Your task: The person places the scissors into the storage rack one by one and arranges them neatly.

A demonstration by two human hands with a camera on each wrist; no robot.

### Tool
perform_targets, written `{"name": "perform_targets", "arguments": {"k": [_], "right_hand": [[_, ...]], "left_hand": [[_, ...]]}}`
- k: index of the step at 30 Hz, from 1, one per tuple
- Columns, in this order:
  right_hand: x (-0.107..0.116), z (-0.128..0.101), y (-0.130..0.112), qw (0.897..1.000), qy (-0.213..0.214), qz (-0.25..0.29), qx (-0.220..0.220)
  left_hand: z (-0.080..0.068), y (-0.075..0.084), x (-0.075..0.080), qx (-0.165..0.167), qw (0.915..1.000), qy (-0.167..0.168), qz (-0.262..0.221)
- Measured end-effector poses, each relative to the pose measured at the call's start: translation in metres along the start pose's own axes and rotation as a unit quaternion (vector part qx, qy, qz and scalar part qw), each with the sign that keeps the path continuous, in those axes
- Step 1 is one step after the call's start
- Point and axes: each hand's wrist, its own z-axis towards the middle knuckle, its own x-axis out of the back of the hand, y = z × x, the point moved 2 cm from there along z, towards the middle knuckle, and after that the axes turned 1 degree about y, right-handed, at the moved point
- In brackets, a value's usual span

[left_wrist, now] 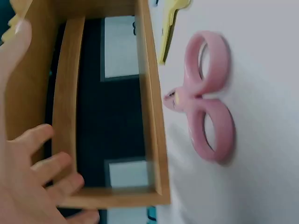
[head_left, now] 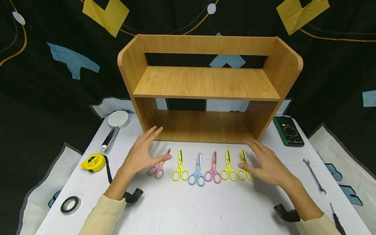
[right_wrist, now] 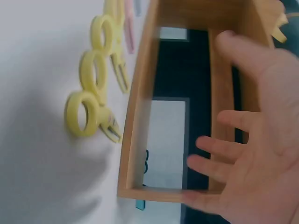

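Observation:
A row of small scissors lies on the white table, blades toward the wooden shelf (head_left: 205,83). From left to right come pink scissors (head_left: 156,170), yellow scissors (head_left: 180,173), blue scissors (head_left: 197,178), another pink pair (head_left: 213,174) and two more yellow pairs, the rightmost yellow scissors (head_left: 243,174) among them. My left hand (head_left: 141,153) hovers with spread fingers by the shelf's lower left corner, beside the leftmost pink pair. Over at the lower right corner, my right hand (head_left: 268,163) is likewise spread, its thumb overlapping the rightmost yellow pair in the head view. Neither palm holds anything.
On the left lie a magnifying glass (head_left: 118,119), a yellow tape measure (head_left: 93,162) and a roll of black tape (head_left: 70,205). A multimeter (head_left: 289,131), a wrench (head_left: 315,177) and a screwdriver (head_left: 337,222) line the right side. Dark cloth hangs behind.

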Motion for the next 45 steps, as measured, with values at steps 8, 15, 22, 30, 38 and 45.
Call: {"name": "perform_targets", "arguments": {"k": [8, 15, 22, 30, 38, 45], "right_hand": [[-0.011, -0.017, 0.009, 0.991, 0.019, 0.128, -0.038], [-0.028, -0.027, 0.022, 0.978, 0.001, 0.177, -0.109], [-0.042, -0.030, 0.030, 0.979, -0.024, 0.148, -0.141], [-0.052, -0.027, 0.027, 0.985, 0.003, 0.111, -0.133], [-0.041, -0.027, 0.027, 0.971, -0.017, 0.156, -0.181], [-0.014, -0.028, 0.016, 0.960, 0.000, 0.214, -0.181]], "left_hand": [[0.005, -0.029, 0.006, 0.053, 0.9741, 0.118, -0.186], [0.010, -0.052, 0.008, 0.112, 0.9201, 0.224, -0.301], [0.017, -0.068, 0.005, 0.158, 0.8981, 0.234, -0.337], [0.020, -0.066, 0.003, 0.177, 0.8890, 0.243, -0.345], [0.023, -0.077, -0.009, 0.173, 0.8802, 0.255, -0.361], [0.030, -0.079, -0.010, 0.186, 0.8733, 0.269, -0.361]]}}
